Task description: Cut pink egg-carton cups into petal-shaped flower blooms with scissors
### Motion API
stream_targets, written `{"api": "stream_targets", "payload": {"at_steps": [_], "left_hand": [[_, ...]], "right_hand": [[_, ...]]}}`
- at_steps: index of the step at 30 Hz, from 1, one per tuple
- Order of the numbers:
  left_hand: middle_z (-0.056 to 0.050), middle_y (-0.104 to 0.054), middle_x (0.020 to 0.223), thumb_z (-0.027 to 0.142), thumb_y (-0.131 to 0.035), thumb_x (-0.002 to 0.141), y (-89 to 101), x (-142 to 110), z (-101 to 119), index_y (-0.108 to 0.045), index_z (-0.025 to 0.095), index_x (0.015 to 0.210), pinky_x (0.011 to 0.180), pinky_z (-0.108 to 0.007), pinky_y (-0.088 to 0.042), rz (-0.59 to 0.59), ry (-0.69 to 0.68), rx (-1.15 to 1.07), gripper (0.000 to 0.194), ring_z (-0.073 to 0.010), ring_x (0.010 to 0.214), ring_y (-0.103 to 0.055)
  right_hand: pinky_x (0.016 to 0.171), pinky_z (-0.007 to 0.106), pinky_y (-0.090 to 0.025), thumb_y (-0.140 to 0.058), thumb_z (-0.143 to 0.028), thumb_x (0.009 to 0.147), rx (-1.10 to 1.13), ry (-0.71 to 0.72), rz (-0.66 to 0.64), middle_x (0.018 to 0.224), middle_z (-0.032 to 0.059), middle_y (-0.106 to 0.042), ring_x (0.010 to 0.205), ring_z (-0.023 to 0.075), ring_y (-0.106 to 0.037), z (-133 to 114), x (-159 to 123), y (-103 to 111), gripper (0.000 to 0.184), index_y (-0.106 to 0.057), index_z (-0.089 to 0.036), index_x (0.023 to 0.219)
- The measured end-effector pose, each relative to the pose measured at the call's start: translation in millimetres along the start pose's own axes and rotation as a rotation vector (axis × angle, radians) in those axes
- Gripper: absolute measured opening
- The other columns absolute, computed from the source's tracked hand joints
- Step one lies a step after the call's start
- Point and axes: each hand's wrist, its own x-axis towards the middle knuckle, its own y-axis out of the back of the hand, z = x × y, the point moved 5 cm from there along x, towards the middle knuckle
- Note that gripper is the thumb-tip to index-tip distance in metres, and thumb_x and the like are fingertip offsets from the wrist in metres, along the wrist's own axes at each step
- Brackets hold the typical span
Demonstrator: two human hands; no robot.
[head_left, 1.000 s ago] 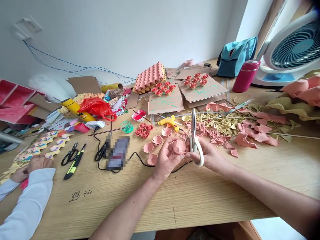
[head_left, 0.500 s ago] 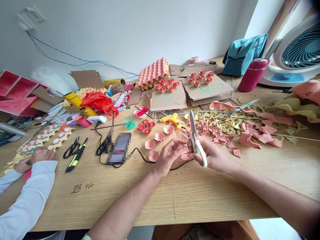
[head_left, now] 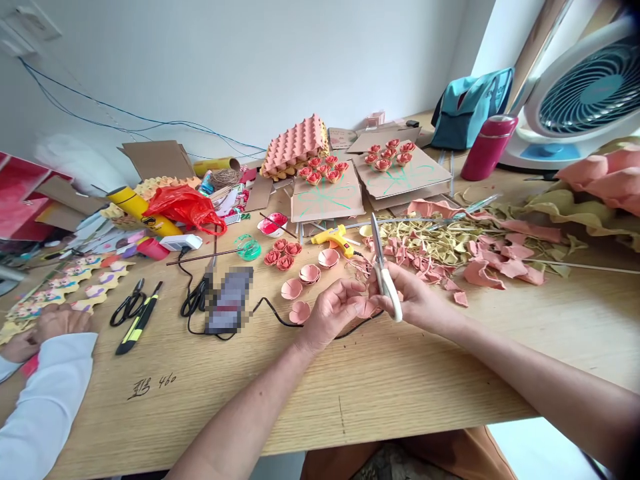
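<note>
My left hand (head_left: 330, 312) is closed, thumb and fingers pinching a small pink egg-carton piece (head_left: 369, 308) that the fingers partly cover. Scissors with white handles (head_left: 391, 293) are in my right hand (head_left: 417, 300), blades pointing up and away from me. The fingertips of that hand are close to the pink piece, but whether they touch it I cannot tell. Just left of my hands lie several trimmed pink petal cups (head_left: 291, 289). Behind those sit several red-painted paper flowers (head_left: 285, 254) and a yellow glue gun (head_left: 336, 240).
Pink and yellow carton scraps (head_left: 450, 250) are heaped to the right. Flowers stand on cardboard sheets (head_left: 327, 207) at the back, near stacked egg trays (head_left: 295, 148). Black scissors (head_left: 129, 303), a cutter (head_left: 140, 320) and a co-worker's hands (head_left: 60, 323) are on the left.
The view has swung a little to the right, so things appear further left. Both hands stay close together, still holding the pink piece and the scissors.
</note>
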Motion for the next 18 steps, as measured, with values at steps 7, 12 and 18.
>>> {"api": "stream_targets", "payload": {"at_steps": [7, 12, 18], "left_hand": [[-0.002, -0.067, 0.083, 0.033, -0.078, 0.079, 10.3, 5, -6, -0.067, 0.018, 0.087, 0.076, -0.027, -0.051, 0.103, 0.011, 0.022, 0.02, -0.0138, 0.078, -0.063], [-0.001, -0.068, 0.081, 0.031, -0.08, 0.074, 21.6, 7, -7, -0.067, 0.018, 0.085, 0.077, -0.027, -0.052, 0.225, -0.002, -0.012, 0.021, -0.0132, 0.076, -0.063], [0.001, -0.067, 0.072, 0.032, -0.081, 0.074, 28.7, 10, 1, -0.068, 0.018, 0.082, 0.078, -0.028, -0.051, 0.309, -0.077, -0.089, 0.021, -0.0123, 0.071, -0.062]], "right_hand": [[0.071, 0.03, -0.046, -0.068, -0.047, 0.09, -0.113, 0.012, 0.023, 0.086, 0.0012, -0.057, 0.079, 0.017, -0.054, 1, 3, 3, 0.029, -0.055, -0.02, 0.092], [0.064, 0.027, -0.04, -0.06, -0.042, 0.092, -0.338, 0.037, 0.037, 0.081, 0.0004, -0.055, 0.071, 0.0151, -0.048, 0, 2, 9, 0.024, -0.053, -0.019, 0.088], [0.058, 0.027, -0.027, -0.054, -0.036, 0.092, -0.634, 0.081, -0.08, 0.064, -0.0028, -0.045, 0.058, 0.0122, -0.037, 0, 0, 4, 0.026, -0.047, -0.021, 0.073]]}}
